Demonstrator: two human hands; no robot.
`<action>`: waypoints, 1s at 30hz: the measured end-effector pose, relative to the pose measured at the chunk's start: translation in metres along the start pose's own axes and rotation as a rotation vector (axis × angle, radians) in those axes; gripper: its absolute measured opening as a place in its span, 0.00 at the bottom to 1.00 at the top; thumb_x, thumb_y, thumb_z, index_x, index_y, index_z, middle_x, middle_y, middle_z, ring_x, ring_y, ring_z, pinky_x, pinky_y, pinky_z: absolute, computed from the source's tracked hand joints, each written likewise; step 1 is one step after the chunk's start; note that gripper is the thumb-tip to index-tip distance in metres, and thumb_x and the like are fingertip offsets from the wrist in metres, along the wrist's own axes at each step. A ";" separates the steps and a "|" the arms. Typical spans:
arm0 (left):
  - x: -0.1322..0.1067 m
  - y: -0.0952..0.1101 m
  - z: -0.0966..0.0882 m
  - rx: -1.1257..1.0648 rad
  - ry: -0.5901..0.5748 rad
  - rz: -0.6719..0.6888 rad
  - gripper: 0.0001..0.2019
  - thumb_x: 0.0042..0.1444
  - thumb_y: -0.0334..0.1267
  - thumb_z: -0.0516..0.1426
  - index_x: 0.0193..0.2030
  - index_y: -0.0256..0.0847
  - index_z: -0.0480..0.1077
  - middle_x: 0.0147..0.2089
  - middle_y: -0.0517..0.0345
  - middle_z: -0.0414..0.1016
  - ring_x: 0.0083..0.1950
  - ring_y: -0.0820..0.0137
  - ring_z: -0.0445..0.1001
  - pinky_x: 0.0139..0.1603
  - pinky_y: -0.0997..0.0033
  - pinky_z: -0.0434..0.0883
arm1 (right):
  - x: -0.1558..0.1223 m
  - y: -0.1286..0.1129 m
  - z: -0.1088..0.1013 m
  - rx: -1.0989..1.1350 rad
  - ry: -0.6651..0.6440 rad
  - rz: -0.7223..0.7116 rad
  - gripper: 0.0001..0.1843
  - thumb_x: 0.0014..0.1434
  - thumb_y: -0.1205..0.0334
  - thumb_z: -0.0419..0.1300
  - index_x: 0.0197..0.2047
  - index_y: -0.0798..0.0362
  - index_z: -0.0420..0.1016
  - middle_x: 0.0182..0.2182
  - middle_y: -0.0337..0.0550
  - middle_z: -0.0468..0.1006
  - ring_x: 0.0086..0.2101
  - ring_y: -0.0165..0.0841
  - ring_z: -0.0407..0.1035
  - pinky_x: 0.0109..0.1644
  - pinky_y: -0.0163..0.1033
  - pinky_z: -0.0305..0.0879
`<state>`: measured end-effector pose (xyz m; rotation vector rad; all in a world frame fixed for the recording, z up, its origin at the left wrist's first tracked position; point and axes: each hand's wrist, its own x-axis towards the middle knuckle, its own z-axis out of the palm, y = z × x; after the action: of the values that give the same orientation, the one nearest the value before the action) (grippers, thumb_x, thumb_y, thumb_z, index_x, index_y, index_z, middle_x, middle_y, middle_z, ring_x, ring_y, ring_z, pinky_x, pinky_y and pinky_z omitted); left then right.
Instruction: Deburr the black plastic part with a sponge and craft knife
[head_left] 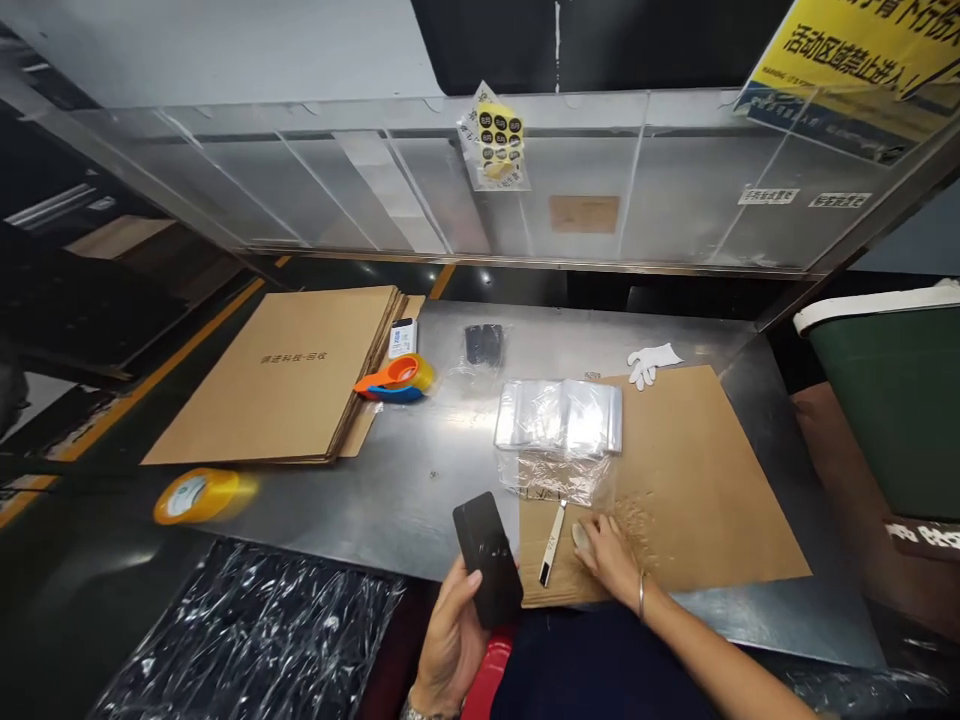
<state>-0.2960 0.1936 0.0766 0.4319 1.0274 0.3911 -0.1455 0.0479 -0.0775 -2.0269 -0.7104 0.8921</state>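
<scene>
My left hand (pixel 455 625) grips a black, flat, rectangular panel (pixel 487 560) with rounded corners, tilted up over the table's front edge. Its top side is dark and glossy in places. Over the brown cardboard sheet (pixel 690 480), my right hand (pixel 609 555) is closed around a small pale rounded piece (pixel 580 538), whose kind I cannot make out. Between the two hands a white-handled knife (pixel 553 545) lies on the cardboard. Just beyond it sits a stack of clear plastic bags (pixel 559 415), partly in a loose plastic wrapper.
At left stand stacked flat cardboard (pixel 277 370), an orange and blue tape dispenser (pixel 397 378) and a yellow tape roll (pixel 196 495). Farther back lie dark pieces in clear film (pixel 484 345) and a white glove (pixel 652 363). A clear panel (pixel 525 220) hangs behind; a green bin (pixel 892 400) stands right.
</scene>
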 end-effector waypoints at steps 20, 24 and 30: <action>0.018 -0.047 0.046 0.968 -0.536 0.642 0.19 0.49 0.32 0.56 0.49 0.44 0.61 0.43 0.53 0.71 0.42 0.67 0.70 0.43 0.67 0.67 | -0.059 -0.144 -0.120 0.107 0.025 -0.527 0.26 0.59 0.65 0.52 0.61 0.48 0.55 0.47 0.48 0.60 0.46 0.38 0.59 0.48 0.41 0.62; 0.022 -0.050 0.056 1.046 -0.565 0.827 0.20 0.50 0.31 0.53 0.51 0.45 0.62 0.46 0.52 0.72 0.45 0.64 0.71 0.46 0.65 0.68 | -0.068 -0.158 -0.112 -0.131 0.048 -0.813 0.33 0.54 0.69 0.55 0.62 0.53 0.53 0.43 0.52 0.62 0.42 0.40 0.59 0.42 0.44 0.65; 0.018 -0.059 0.052 0.923 -0.567 0.750 0.19 0.47 0.31 0.58 0.47 0.44 0.65 0.38 0.55 0.73 0.37 0.67 0.72 0.39 0.69 0.69 | -0.055 -0.138 -0.125 -0.033 -0.023 -0.465 0.26 0.58 0.66 0.53 0.60 0.47 0.58 0.44 0.49 0.64 0.45 0.39 0.60 0.48 0.45 0.61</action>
<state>-0.2348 0.1441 0.0561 1.6801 0.3941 0.3982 -0.1032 0.0257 0.1107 -1.7704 -1.1553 0.6325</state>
